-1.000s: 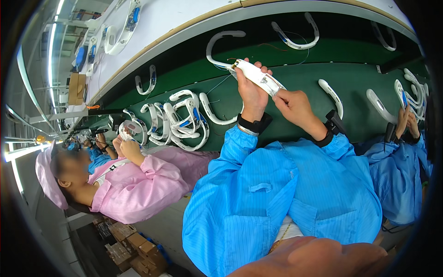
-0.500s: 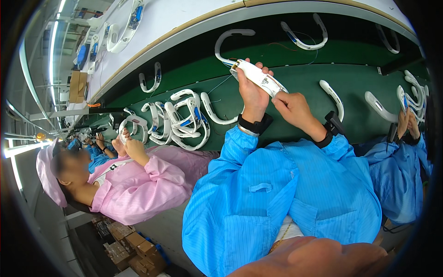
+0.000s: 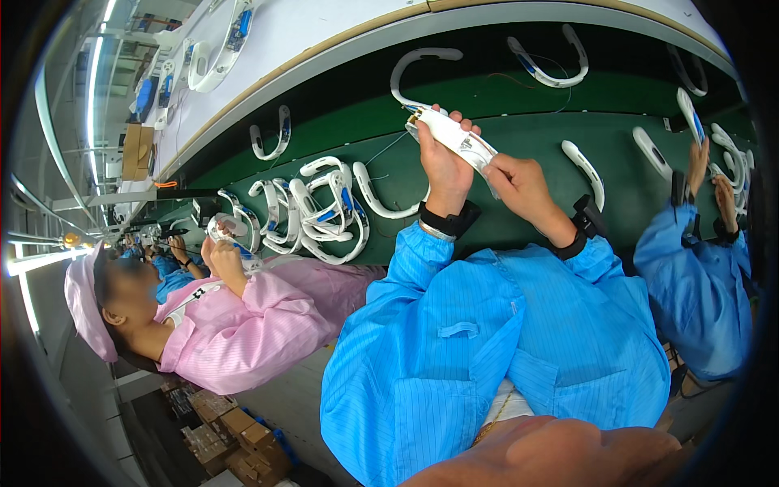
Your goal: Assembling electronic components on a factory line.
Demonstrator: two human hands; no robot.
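Note:
Over the green work surface I hold a white curved plastic housing [image 3: 456, 136] in both hands, tilted down to the right. My left hand [image 3: 446, 166] is closed around its left part from below, fingertips showing over the far edge. At that left end some small brass-coloured parts and wires show. My right hand [image 3: 519, 185] is closed on the lower right end, thumb and fingers pinching it. Just beyond the housing is a white U-shaped piece [image 3: 398, 77]; whether the wires join the two cannot be made out. Another curved white piece [image 3: 586, 174] lies right of my right hand.
A pile of white curved pieces [image 3: 312, 207] with blue parts lies to the left. More sit on the far dark green strip [image 3: 479, 61], below a white shelf [image 3: 341, 32]. Co-workers sit close on both sides, in pink [image 3: 251, 325] and in blue [image 3: 698, 284], handling similar pieces.
The U-shaped pieces on the far strip have shifted right. My right hand has slid slightly along the housing's end. The right-hand co-worker's hands have moved apart, one raising a white piece.

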